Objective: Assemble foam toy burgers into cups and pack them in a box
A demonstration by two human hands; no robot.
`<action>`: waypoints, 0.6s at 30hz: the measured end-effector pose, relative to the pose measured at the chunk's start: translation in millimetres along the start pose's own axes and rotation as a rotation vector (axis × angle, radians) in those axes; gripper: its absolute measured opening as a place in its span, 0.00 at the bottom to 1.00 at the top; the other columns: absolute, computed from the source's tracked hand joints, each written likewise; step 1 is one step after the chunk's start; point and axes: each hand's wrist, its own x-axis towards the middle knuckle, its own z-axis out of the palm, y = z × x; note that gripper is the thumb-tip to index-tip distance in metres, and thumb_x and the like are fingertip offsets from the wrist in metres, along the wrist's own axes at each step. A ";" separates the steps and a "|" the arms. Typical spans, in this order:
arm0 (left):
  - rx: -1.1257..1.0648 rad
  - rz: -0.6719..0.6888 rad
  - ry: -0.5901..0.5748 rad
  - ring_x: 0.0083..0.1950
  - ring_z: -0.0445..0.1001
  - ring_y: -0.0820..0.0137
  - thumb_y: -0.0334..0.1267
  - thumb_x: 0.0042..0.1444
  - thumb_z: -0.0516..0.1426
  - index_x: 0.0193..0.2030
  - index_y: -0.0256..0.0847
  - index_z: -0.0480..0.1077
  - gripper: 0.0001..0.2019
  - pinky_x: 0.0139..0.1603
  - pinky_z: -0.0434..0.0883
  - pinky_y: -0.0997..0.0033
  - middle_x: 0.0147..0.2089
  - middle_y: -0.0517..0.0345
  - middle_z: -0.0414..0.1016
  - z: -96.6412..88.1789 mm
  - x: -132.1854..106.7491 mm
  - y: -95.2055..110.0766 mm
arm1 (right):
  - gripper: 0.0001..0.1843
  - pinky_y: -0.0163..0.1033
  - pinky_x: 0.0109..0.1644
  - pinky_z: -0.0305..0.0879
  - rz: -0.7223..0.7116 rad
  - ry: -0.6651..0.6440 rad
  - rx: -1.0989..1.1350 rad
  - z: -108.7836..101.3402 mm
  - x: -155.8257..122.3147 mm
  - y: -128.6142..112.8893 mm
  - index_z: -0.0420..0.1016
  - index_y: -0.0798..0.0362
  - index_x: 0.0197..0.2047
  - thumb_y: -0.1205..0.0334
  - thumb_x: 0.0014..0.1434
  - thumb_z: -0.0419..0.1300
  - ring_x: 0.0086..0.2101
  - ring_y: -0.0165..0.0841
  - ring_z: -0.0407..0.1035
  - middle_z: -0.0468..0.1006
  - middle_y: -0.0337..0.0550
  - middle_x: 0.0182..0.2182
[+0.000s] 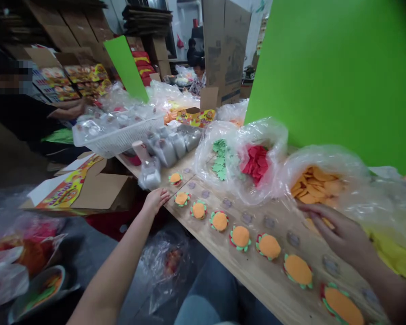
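A row of small toy burgers (pixel 240 237), with orange round tops over green and red frilled layers, runs along the front of the wooden table (pixel 219 253). My left hand (pixel 156 201) rests at the table's edge beside the far end of this row, fingers stretched out, with nothing visible in them. On the right, my right hand (pixel 334 225) has its fingers closed on an orange piece (pixel 327 223), partly hidden by the fingers. Just beyond it, a clear plastic bag (pixel 325 155) holds loose orange pieces (pixel 316 184). A second row of small clear discs (pixel 246 217) lies behind the burgers.
Bags of green pieces (pixel 219 159), red pieces (pixel 256 163) and yellow pieces (pixel 392 253) line the table. Wrapped packs (pixel 169 146) and a white basket (pixel 122 140) stand farther left. An open carton (pixel 101 192) sits below; a green board (pixel 338 76) rises behind. A co-worker's hand (pixel 76 108) is at left.
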 end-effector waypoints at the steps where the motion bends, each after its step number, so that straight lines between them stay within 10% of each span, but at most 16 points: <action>1: 0.025 -0.048 -0.016 0.37 0.71 0.71 0.37 0.57 0.52 0.45 0.34 0.65 0.12 0.35 0.71 0.67 0.42 0.53 0.69 5.8 14.0 5.9 | 0.13 0.44 0.41 0.69 -0.034 -0.032 0.025 10.6 5.3 -9.4 0.68 0.48 0.44 0.57 0.59 0.47 0.40 0.40 0.70 0.75 0.46 0.41; 18: 0.083 -0.110 -0.025 0.43 0.70 0.68 0.40 0.57 0.52 0.49 0.36 0.63 0.15 0.41 0.71 0.61 0.47 0.51 0.68 47.2 79.9 11.4 | 0.14 0.39 0.44 0.65 -0.252 -0.291 0.190 86.6 56.1 -115.4 0.69 0.49 0.45 0.67 0.59 0.48 0.41 0.32 0.69 0.75 0.41 0.40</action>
